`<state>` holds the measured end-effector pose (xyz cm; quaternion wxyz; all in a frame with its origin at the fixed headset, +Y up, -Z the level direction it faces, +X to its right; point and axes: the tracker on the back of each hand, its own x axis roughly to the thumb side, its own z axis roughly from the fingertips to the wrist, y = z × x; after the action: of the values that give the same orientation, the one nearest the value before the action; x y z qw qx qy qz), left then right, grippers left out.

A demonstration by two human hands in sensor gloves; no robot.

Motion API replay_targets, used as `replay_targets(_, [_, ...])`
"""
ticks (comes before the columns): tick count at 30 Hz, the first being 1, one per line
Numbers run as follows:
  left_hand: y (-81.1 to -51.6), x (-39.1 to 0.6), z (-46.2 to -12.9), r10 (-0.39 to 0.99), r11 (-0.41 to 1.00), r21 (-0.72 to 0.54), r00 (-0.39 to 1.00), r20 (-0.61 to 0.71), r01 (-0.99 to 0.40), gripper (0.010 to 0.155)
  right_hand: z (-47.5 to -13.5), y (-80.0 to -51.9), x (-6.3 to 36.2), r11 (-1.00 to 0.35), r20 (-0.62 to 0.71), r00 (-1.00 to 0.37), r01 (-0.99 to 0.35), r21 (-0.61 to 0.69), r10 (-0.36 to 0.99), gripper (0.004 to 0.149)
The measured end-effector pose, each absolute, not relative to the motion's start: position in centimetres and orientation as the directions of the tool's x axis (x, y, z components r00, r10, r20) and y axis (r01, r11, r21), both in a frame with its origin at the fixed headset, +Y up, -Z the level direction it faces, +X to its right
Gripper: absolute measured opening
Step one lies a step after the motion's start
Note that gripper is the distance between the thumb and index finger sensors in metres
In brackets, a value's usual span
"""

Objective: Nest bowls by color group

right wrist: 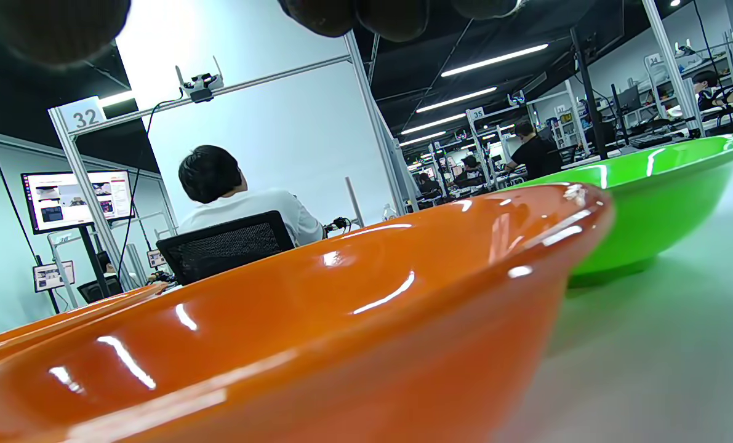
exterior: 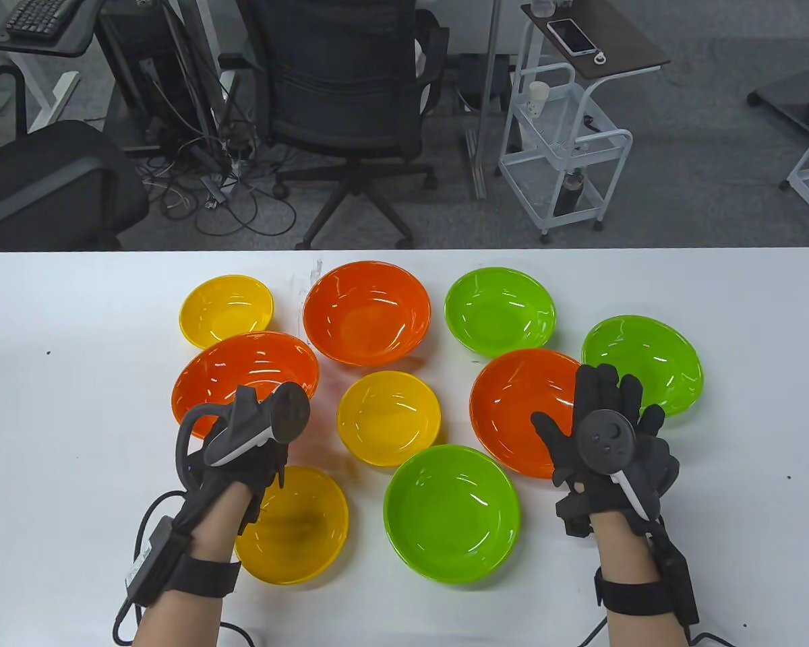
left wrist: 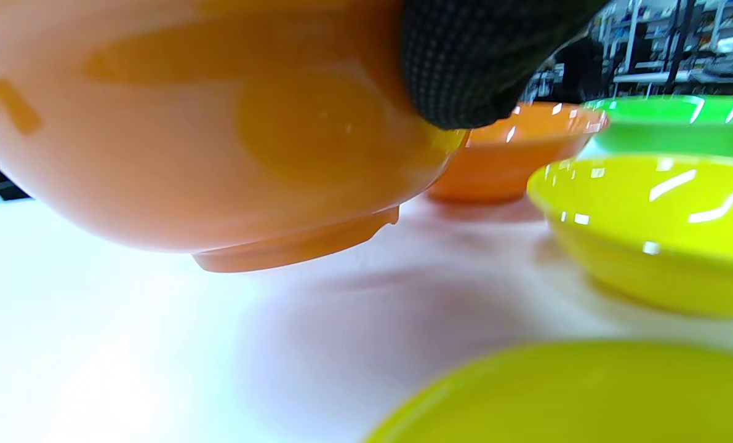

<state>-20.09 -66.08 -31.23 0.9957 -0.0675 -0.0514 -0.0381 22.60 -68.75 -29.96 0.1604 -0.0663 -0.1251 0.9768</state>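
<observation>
the left hand (exterior: 243, 438) grips the near rim of the left glossy orange plastic bowl (exterior: 243, 371), tipped up off the white tabletop (exterior: 74, 438) for nesting. the right hand (exterior: 607, 438) lies spread over the right orange plastic bowl (exterior: 519, 404), gripping nothing.

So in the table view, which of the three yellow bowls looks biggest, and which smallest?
1. Near yellow bowl, partly under the left hand: largest.
2. Middle yellow bowl.
3. Far yellow bowl: smallest.
The nearer ones sit closer to the camera, so true sizes may differ less.
</observation>
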Motion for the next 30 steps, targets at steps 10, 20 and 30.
replay_targets(10, [-63.1,-15.4,-33.2,-0.078,0.990,0.129,0.991,0.107,0.064,0.055,-30.0,-68.9,22.3,-0.924,-0.080,-0.947,-0.281,-0.259,0.310,0.090])
replay_targets(20, [-65.5,-9.4,-38.5,-0.113,0.983,0.155,0.988,0.101,0.097,0.054,-30.0,-69.0,22.1,-0.924,-0.071,-0.947,-0.287,-0.252,0.313,0.090])
replay_targets(30, [-68.9,-6.9,-41.3,-0.176,0.984,0.042,0.981,0.078,0.173,0.053,-29.9,-69.0,22.2,-0.922,-0.071,-0.944,-0.298,-0.246,0.323,0.090])
